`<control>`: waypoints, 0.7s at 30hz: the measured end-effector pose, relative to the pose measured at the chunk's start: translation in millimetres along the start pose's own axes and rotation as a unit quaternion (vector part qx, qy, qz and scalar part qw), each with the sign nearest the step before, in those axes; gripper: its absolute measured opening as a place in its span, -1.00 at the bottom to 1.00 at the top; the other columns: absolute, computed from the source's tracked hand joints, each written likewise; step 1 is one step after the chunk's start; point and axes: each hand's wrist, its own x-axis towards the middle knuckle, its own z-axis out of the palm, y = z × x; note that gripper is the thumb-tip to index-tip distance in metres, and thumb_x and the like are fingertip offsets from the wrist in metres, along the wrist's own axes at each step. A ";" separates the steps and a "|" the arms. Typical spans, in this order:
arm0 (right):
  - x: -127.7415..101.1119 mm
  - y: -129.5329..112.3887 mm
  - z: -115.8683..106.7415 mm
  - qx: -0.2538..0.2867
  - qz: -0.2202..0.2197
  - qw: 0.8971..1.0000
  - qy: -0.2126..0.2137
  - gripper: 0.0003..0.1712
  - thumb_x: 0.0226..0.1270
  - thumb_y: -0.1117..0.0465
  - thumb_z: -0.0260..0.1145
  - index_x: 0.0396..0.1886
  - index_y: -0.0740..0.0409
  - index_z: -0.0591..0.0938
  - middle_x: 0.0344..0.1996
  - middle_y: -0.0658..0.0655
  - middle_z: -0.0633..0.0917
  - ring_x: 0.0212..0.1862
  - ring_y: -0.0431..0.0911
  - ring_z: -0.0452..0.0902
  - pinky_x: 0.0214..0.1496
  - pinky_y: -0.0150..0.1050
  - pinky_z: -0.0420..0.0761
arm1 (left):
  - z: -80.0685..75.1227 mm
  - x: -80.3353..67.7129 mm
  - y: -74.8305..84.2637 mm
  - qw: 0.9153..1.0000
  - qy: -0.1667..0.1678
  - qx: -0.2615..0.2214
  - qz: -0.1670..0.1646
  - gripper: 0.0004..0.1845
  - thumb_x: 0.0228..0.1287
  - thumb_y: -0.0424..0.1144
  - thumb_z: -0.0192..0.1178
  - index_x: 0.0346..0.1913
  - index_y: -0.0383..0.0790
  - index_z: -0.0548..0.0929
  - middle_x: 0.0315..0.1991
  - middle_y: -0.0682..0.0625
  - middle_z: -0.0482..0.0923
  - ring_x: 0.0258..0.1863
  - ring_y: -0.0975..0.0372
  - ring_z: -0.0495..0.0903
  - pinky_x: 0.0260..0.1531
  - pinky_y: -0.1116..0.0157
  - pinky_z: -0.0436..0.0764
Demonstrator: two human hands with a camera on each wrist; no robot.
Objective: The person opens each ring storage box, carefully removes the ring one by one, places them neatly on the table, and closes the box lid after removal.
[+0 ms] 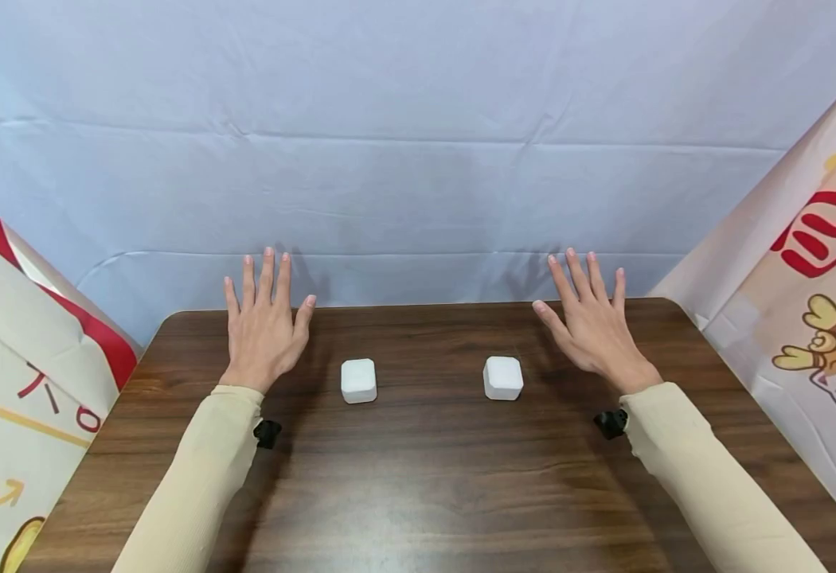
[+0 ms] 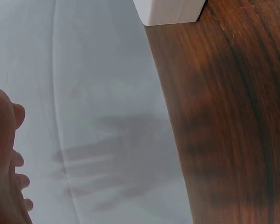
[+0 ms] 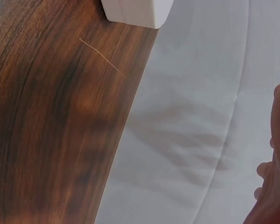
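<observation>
Two white blocks, the left block [image 1: 358, 380] and the right block [image 1: 502, 377], sit apart on the dark tabletop [image 1: 418, 477]. Just beyond, the left hand [image 1: 263, 326] and right hand [image 1: 593, 326] spread flat with straight fingers, holding nothing, seemingly hovering over the far edge before the blue backdrop [image 1: 418, 119]

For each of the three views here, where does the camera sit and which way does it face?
Head: worn on the head, facing forward and down over the wooden table; shows left hand, right hand, both sleeves, and two white blocks, left block and right block.
Left wrist: at the left wrist, facing past the table's far edge to the blue cloth; fingertips show at the frame's edge.
Right wrist: at the right wrist, facing likewise; fingertips at the edge.
Shared: each wrist view catches one block's corner, the table and hand shadows on the cloth.
</observation>
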 end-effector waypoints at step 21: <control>-16.0 -10.1 0.5 0.082 -0.020 0.995 0.055 -0.38 0.58 -0.06 0.16 0.39 0.29 0.44 0.25 0.36 0.49 0.31 0.29 0.32 0.28 0.23 0.30 | 6.6 -14.4 3.2 0.989 0.034 -0.146 0.001 -0.51 0.52 -0.15 0.13 0.34 -0.38 0.49 0.24 -0.33 0.48 0.24 -0.20 0.40 0.20 -0.16 0.36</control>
